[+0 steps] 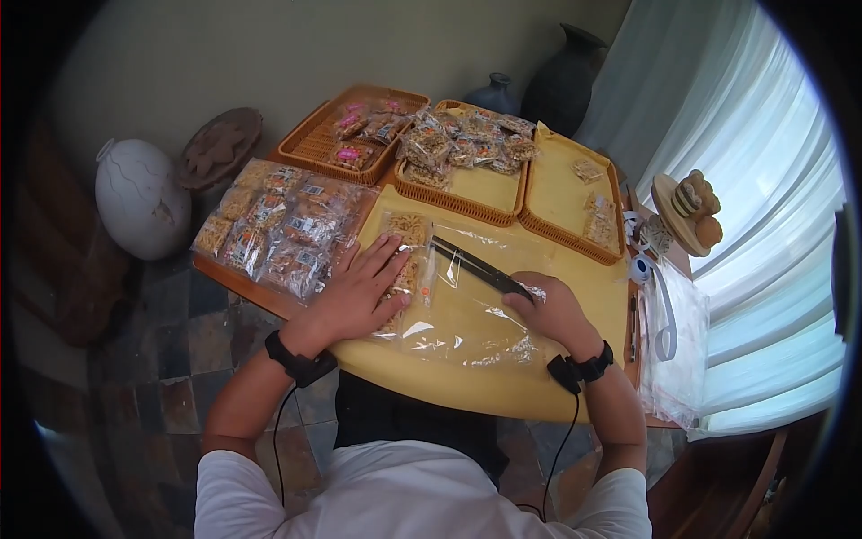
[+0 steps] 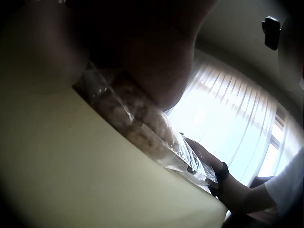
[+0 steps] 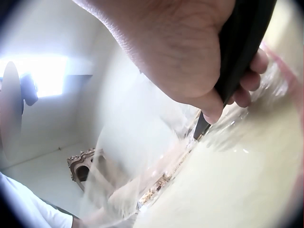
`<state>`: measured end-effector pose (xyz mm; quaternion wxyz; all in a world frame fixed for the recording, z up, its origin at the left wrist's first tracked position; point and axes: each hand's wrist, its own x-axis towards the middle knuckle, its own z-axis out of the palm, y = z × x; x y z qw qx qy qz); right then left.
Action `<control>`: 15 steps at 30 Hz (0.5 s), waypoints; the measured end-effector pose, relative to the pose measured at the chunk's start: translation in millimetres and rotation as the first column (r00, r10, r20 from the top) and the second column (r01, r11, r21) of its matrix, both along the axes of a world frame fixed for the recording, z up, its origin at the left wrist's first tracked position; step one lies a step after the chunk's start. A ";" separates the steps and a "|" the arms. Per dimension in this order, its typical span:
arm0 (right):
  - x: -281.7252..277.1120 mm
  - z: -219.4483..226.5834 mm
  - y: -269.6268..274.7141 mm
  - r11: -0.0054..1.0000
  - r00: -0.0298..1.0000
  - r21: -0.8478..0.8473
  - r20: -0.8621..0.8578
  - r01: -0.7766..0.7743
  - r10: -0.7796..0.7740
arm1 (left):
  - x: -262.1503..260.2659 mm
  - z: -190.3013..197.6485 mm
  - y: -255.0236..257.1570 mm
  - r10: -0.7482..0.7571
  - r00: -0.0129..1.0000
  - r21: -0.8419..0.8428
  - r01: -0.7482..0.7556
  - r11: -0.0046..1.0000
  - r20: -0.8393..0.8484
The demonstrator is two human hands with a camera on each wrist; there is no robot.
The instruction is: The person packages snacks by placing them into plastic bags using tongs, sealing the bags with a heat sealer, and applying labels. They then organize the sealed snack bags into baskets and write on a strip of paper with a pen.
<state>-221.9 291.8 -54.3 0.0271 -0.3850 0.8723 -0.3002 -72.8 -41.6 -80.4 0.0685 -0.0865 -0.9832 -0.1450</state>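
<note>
A clear plastic bag (image 1: 476, 332) lies on the yellow mat, its left part filled with small packs of snacks (image 1: 409, 235). My left hand (image 1: 364, 292) rests flat on the filled part with its fingers spread; in the left wrist view the packs (image 2: 137, 118) bulge under the plastic. My right hand (image 1: 552, 310) grips one end of a long black tool (image 1: 476, 268), which lies slantwise across the bag beside the packs. In the right wrist view the fingers (image 3: 250, 81) curl round the black tool (image 3: 242, 42) over the crinkled plastic.
Filled bags (image 1: 301, 229) lie at the left. Behind stand a basket of packs (image 1: 301, 135), a fuller basket (image 1: 458, 208) and a third basket (image 1: 561, 235). At the right edge are a tape roll (image 1: 640, 269), a pen (image 1: 633, 319) and a stack of plastic bags (image 1: 673, 359).
</note>
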 end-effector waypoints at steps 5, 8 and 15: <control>-10.3 16.6 15.6 0.993 0.989 0.109 0.143 -0.055 0.039 | -0.1 0.5 -0.4 -0.001 1.000 -0.029 0.001 1.000 0.011; -12.5 6.5 14.0 0.989 0.987 0.135 0.153 -0.066 0.045 | -1.1 -0.5 -0.9 -0.014 1.000 -0.039 0.015 0.999 0.011; -6.4 3.1 16.0 0.988 0.991 0.083 -0.025 -0.130 0.132 | 2.8 5.0 2.8 -0.013 0.999 -0.038 0.014 0.999 0.036</control>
